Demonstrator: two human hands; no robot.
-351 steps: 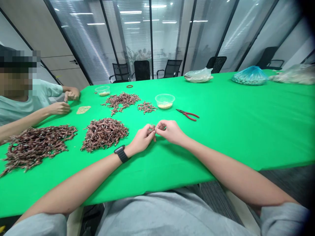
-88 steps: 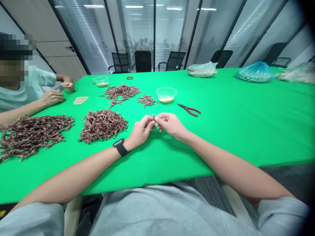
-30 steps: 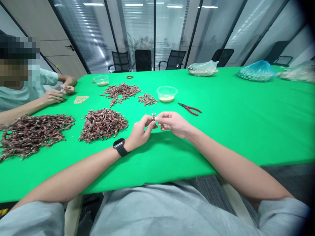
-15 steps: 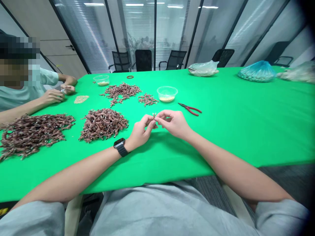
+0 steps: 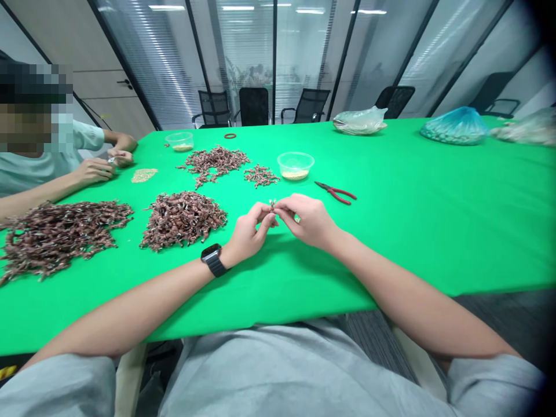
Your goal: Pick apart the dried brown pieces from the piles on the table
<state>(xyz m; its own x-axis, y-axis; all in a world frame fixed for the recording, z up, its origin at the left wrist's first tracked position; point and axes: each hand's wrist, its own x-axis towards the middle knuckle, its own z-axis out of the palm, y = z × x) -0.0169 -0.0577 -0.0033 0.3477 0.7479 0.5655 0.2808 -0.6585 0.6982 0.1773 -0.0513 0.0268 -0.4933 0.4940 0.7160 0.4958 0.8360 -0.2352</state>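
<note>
Between my two hands is a small brown knotted piece (image 5: 272, 207) with pale tips, too small to name exactly. My left hand (image 5: 248, 233), with a black watch at its wrist, is closed in a pinch on the piece from the left. From the right, the thumb and index finger of my right hand (image 5: 311, 223) pinch at the same piece, the fingers partly hiding it. A tiny pale bit shows in the gap under the right fingers. Just beyond my hands stands a clear plastic bowl (image 5: 284, 164) with small yellowish grains in it.
Red-handled pliers (image 5: 336, 193) lie right of the bowl. Piles of similar brown pieces (image 5: 185, 220) spread over the green cloth (image 5: 434, 220) at left and behind. At far left a co-worker's hands (image 5: 98, 169) are near a pale bead patch (image 5: 145, 175). Plastic bags (image 5: 454, 128) stand at the back right.
The right fingers have shifted slightly, and a gap with a pale bit now shows below them. My left hand stays put, and the brown piece remains between the fingertips.
</note>
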